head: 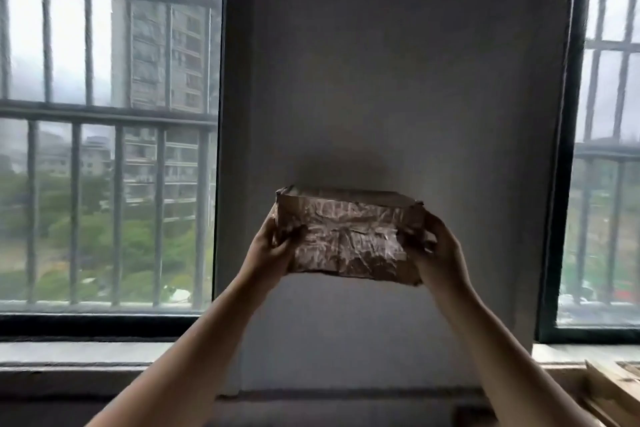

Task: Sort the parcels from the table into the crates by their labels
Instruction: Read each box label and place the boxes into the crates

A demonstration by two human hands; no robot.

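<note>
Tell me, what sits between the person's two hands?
A crumpled brown parcel: the left hand and right hand each hold one end, raising it before the grey wall, as the head view shows.

Grey wall [398,80] between two barred windows [104,132]; overcast daylight; stone sill [86,354].

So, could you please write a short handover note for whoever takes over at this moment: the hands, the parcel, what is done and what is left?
Left hand: grips the left end of the parcel.
Right hand: grips its right end.
Parcel: crumpled, brown, held up in the air before the grey wall. No label shows on the face towards the camera.
Table and crates: out of view. Wooden slats at lower right; cannot tell whether they are a crate.
Done: this parcel is picked up; the rest cannot be told.
Left: find its label, place it in the matching crate.
</note>
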